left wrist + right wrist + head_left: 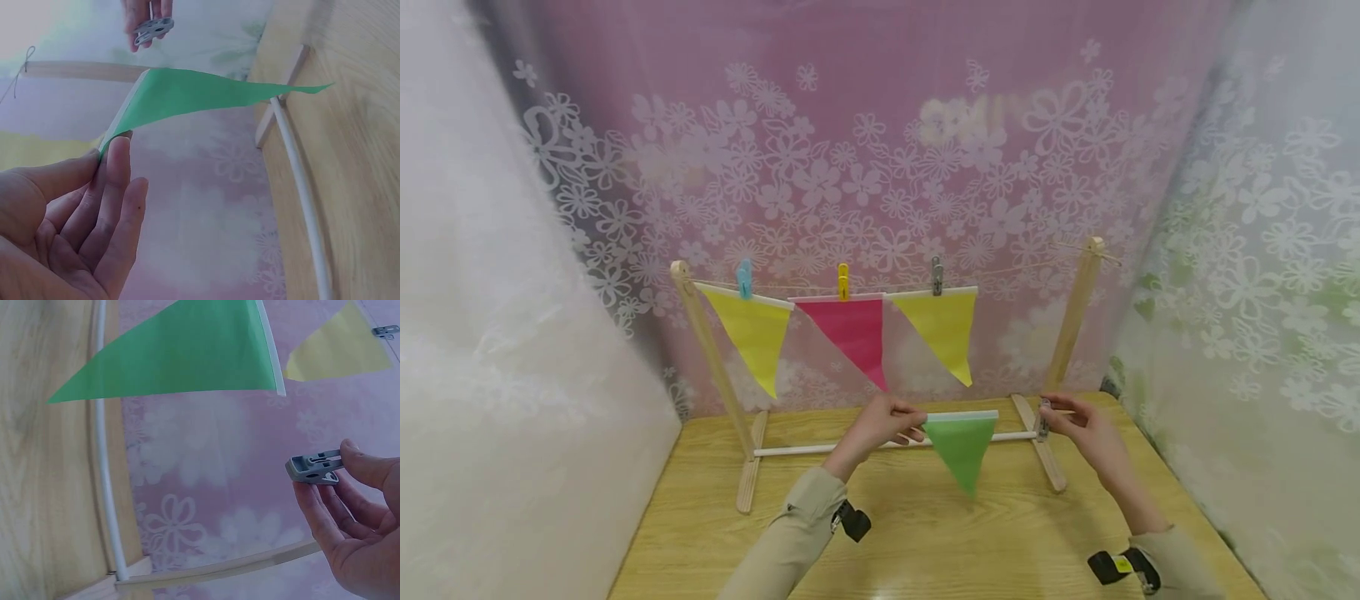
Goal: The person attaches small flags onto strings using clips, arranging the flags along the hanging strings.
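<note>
My left hand point(891, 423) pinches a green triangular pennant point(962, 450) by the left end of its white top edge, and the point hangs down. In the left wrist view the thumb and fingers grip that corner of the pennant point(181, 94). Off to the right, my right hand point(1086, 429) holds a grey clothespin point(314, 467) between thumb and fingertips, near the right post. Behind the hands a string point(1015, 268) carries a yellow pennant point(752, 333), a pink pennant point(853, 333) and another yellow pennant point(943, 329).
A blue clothespin point(745, 279), a yellow clothespin point(843, 282) and a grey one hold the hung pennants. The string runs between a left wooden post point(715, 367) and a right wooden post point(1075, 321). A white rod point(797, 450) joins their feet on the wooden table point(910, 550).
</note>
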{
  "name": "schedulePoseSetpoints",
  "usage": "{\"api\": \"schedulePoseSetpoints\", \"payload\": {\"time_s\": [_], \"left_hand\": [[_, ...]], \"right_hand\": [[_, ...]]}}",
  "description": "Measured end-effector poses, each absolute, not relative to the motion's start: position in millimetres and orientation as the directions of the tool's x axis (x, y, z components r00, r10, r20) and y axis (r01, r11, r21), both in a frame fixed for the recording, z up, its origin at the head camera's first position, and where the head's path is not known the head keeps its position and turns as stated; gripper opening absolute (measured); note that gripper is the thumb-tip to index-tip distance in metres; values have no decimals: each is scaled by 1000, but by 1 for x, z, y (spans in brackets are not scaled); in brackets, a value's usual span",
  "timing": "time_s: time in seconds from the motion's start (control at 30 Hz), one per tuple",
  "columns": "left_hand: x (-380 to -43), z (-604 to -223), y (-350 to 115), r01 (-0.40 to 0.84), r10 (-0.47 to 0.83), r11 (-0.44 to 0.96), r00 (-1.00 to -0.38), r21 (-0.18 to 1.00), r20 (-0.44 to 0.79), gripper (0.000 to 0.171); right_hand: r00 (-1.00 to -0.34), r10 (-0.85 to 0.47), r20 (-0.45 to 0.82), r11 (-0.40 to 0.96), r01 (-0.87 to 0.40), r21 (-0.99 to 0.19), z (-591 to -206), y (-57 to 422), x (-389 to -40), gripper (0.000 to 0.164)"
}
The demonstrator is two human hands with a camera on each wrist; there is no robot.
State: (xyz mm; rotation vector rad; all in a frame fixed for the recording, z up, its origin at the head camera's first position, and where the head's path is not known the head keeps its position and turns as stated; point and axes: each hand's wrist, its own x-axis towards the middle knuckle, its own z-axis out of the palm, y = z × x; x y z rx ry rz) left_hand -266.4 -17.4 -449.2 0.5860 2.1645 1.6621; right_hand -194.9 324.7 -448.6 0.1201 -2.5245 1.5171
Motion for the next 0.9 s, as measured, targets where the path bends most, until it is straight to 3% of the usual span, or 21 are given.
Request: {"api": "schedulePoseSetpoints", "payload": {"time_s": [0.33, 0.67, 0.9], "left_hand": [[-266, -425, 0, 112, 514, 215, -858, 970, -14, 28], [-273, -403, 19, 150, 460, 201, -887, 968, 42, 27], [-276, -388, 26, 174, 442, 200, -894, 964, 69, 26]], "right_hand": [[-941, 13, 339, 463, -295, -836, -416, 327, -206, 42], [-918, 3, 397, 395, -363, -844, -379, 336, -221, 33], [-897, 21, 442, 427, -392, -815, -349, 335, -229, 33]]}}
